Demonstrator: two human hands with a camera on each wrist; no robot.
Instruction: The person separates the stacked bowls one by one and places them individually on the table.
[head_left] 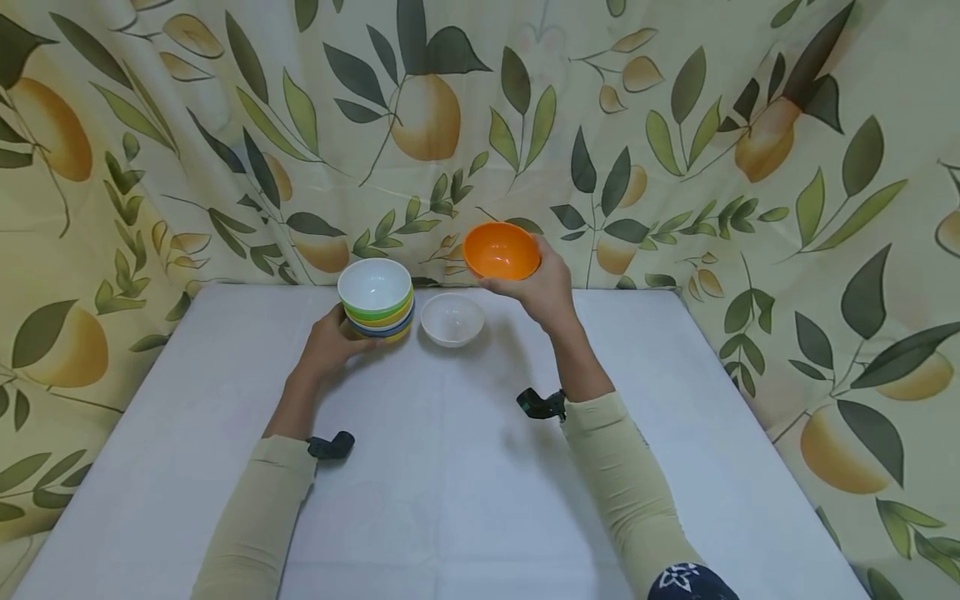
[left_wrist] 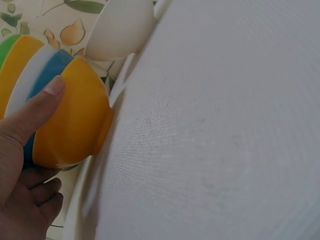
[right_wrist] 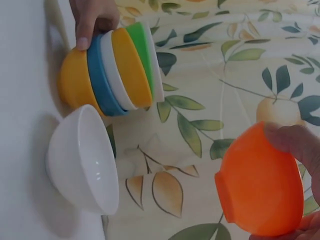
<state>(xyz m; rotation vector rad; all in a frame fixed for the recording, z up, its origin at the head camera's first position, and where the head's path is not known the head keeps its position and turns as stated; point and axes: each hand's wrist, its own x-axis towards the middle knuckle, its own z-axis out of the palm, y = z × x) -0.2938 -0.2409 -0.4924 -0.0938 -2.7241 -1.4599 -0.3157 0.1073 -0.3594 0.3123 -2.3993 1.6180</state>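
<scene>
A stack of nested bowls (head_left: 378, 315) stands at the back of the table, left of the middle. From the bottom its colours run yellow, blue, white, yellow, green and white on top. My left hand (head_left: 330, 343) grips the stack low on its left side, with the thumb (left_wrist: 46, 100) across the lower bowls. Held up in the air by my right hand (head_left: 547, 287) is an orange bowl (right_wrist: 260, 182), tilted so that its inside faces the head camera. Between the hands a single white bowl (head_left: 452, 321) sits upright on the table, just right of the stack.
White cloth covers the table (head_left: 420, 483), whose far edge runs close behind the bowls. A curtain (head_left: 517, 117) with a fruit and leaf print hangs behind it and at both sides. Small black cameras (head_left: 332, 446) are worn on both wrists.
</scene>
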